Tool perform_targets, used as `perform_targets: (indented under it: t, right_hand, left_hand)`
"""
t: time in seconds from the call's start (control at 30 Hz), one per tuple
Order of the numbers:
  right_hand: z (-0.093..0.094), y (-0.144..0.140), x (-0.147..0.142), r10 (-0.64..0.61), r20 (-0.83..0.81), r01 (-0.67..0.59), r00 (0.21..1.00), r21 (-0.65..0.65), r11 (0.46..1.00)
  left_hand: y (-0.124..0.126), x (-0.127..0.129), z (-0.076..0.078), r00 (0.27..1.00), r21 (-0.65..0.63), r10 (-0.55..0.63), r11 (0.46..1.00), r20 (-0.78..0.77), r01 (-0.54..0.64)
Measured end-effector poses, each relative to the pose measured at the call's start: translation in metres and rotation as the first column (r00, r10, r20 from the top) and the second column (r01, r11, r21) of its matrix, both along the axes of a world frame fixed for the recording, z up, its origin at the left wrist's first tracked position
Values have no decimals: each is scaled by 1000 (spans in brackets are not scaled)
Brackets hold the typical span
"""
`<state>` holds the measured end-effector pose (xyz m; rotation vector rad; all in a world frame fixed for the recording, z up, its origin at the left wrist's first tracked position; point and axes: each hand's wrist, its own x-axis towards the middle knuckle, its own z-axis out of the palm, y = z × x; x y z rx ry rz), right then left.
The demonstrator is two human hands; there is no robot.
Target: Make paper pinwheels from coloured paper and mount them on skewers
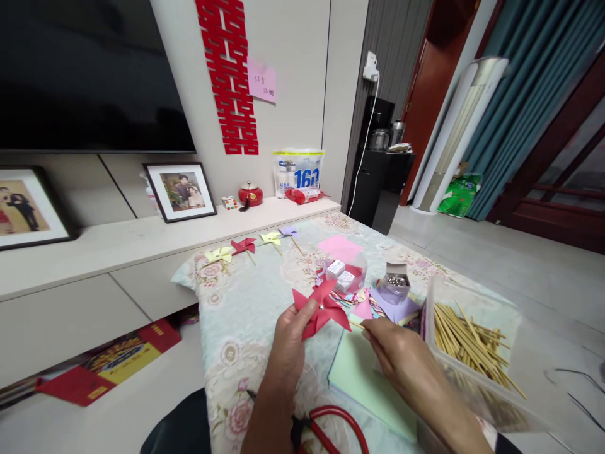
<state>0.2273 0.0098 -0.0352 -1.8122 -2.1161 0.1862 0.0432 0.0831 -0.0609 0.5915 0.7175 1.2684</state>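
Nearby lie scissors (pixel 325 436) and green paper (pixel 362 378), the left hand (pixel 290 331) pinching a red pinwheel (pixel 325 318), the right hand (pixel 401 347) a stick (pixel 357 325).

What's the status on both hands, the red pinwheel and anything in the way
Left hand gripping red pinwheel. Right hand pinching wooden stick; whether attached, can't tell. Red-handled scissors beside left forearm.

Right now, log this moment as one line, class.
left hand: holding red paper pinwheel; right hand: holding thin wooden stick; green paper stack: on floral tablecloth
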Motion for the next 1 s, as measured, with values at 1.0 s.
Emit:
perform_targets:
  t: [1.0]
  right_hand:
    - [-20,14,-2,46,-397,-46,916,11,999]
  left_hand:
    - [12,-3,-14,980,65,42,996,194,-56]
